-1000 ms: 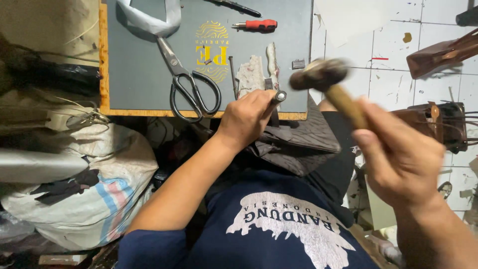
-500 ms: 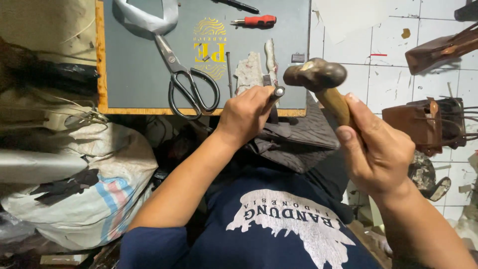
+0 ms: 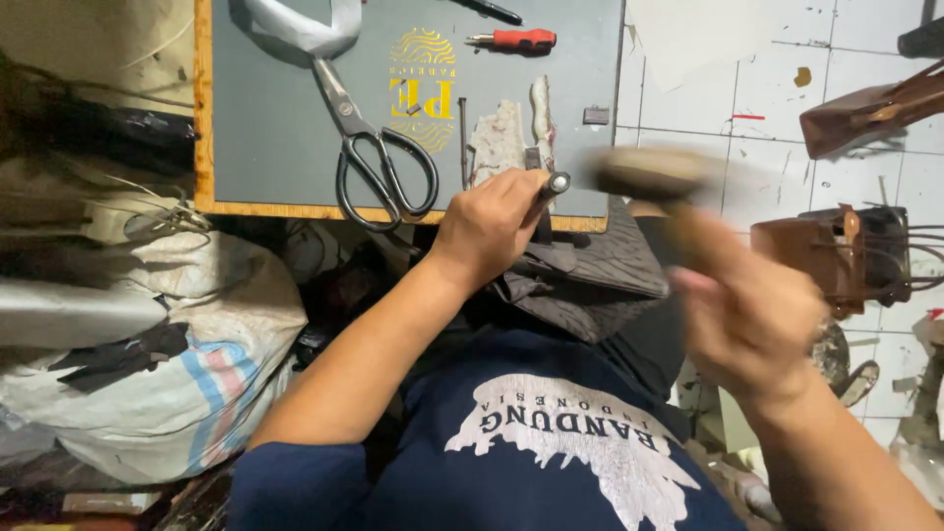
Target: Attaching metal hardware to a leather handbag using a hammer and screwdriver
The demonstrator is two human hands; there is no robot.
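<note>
Your right hand (image 3: 752,315) has brought the hammer (image 3: 644,177) down and inward since a second ago: then the head stood raised and clear to the right of the punch, half a second ago it was closer, and now it is a blur just beside the metal cap of the punch (image 3: 551,187). The blur hides whether head and cap are touching or a hair apart, so I cannot say. The right grip is wrapped shut around the wooden handle.

Your left hand (image 3: 487,231) has hardly moved across the three views. Its fingers are closed around the punch shaft, which leans toward the hammer, tip down on the dark leather piece (image 3: 580,270) at the near edge of the grey cutting mat (image 3: 285,138) on the tabletop.

That steadiness counts, in my judgement: the blow is landing where you set the tool, not where a drifting hand might take it. The thumb sits close under the cap, though, so a glancing hit would find it.

The black-handled scissors (image 3: 379,162) (blades pointing away from you) and the red-handled tool (image 3: 516,40) lie on the mat as they did, well apart from the strike.
</note>
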